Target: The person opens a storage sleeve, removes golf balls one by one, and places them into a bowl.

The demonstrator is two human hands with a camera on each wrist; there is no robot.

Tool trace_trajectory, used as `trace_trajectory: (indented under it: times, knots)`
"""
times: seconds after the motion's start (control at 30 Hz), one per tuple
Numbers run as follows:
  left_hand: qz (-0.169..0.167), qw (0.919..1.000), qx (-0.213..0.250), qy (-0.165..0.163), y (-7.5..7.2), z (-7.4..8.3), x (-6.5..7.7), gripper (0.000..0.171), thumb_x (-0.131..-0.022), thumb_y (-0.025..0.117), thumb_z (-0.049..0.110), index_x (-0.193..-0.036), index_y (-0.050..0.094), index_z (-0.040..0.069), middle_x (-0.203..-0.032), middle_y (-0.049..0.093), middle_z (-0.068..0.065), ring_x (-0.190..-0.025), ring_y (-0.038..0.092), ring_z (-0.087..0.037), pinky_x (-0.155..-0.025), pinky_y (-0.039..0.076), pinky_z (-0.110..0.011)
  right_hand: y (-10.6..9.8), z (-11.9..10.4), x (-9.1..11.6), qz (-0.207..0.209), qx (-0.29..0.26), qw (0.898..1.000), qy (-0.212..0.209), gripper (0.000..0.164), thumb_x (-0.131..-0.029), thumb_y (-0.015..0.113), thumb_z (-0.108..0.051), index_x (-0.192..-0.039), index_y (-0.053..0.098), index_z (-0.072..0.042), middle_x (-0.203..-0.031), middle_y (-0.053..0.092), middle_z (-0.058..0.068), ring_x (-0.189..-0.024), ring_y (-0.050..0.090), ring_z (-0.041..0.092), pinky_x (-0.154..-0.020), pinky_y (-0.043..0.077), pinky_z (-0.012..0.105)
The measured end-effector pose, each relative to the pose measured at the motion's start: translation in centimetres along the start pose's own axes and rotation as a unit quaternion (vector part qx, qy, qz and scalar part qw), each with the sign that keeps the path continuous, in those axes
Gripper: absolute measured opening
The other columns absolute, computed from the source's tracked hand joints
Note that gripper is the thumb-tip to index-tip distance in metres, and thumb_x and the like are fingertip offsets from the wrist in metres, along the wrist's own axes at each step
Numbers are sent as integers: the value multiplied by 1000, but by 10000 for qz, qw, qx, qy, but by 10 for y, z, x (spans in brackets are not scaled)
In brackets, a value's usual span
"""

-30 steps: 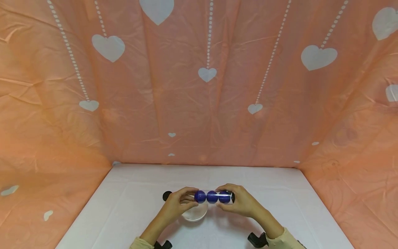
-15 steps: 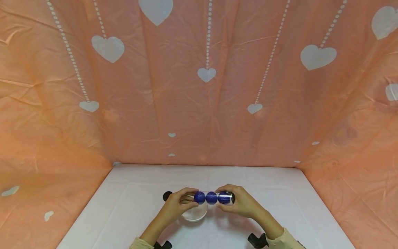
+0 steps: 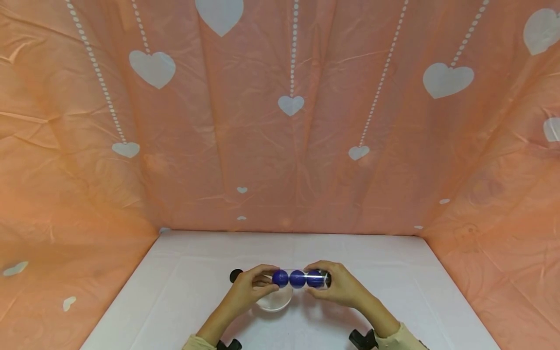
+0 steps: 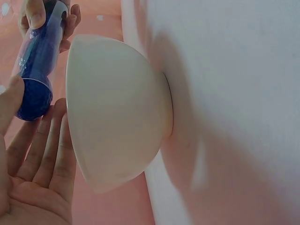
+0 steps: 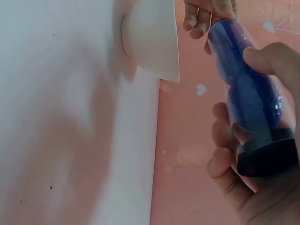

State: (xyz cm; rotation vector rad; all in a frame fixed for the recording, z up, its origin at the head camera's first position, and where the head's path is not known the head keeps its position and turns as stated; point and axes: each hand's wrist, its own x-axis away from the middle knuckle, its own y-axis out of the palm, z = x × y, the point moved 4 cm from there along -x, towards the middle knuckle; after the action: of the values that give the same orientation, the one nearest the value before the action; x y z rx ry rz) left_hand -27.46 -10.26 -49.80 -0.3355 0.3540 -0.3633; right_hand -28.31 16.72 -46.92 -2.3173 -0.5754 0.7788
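Tube point(image 3: 306, 279) of blue balls point(image 3: 297, 279) is hovering above the bowl point(image 4: 112, 112); left hand point(image 3: 251, 287) is pinching its ball-filled end, right hand point(image 3: 337, 284) gripping its black end. Seemingly someone is loading or emptying it; next probably calls for steadying the end ball.

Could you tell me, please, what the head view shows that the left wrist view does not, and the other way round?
Only the head view: a black round cap on the table beyond the left hand, both sleeves, and the inside of the bowl.
Only the left wrist view: the left palm and the bowl's foot.
Both share: the bowl, the clear tube of blue balls, and both hands.
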Motion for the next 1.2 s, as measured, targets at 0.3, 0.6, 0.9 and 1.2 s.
trace_trajectory:
  times: [0.3, 0.6, 0.9, 1.2]
  knots:
    - [58, 9997, -208, 133, -2, 0, 1, 41, -98, 82, 26, -134, 69, 11, -117, 77, -6, -101, 74, -13, -93, 64, -27, -1, 3, 1, 98, -23, 9999, -29, 40, -84, 90, -17, -122, 77, -17, -113, 79, -2, -98, 71, 10, -86, 62, 26]
    - [141, 9996, -252, -43, -6, -2, 4, 41, -99, 82, 28, -134, 69, 13, -118, 76, -4, -102, 73, -13, -96, 63, -28, -1, 6, 2, 67, -16, 10000, 15, 40, -83, 89, -16, -121, 78, -18, -112, 79, -1, -96, 70, 5, -83, 63, 25]
    - [292, 9982, -395, 353, -14, -2, 3, 38, -96, 85, 22, -129, 72, 8, -111, 78, -6, -96, 74, -11, -91, 65, -30, -3, 7, 5, 177, -24, 9997, 143, 40, -82, 90, -15, -120, 78, -18, -112, 79, -2, -94, 69, 4, -82, 62, 24]
    - [234, 9969, -667, 343, -16, -2, 5, 38, -95, 86, 22, -127, 72, 8, -111, 78, -3, -98, 73, -11, -92, 65, -30, -4, 8, 6, 178, -113, 9995, 246, 40, -83, 90, -17, -121, 78, -18, -113, 79, -1, -96, 69, 5, -83, 62, 25]
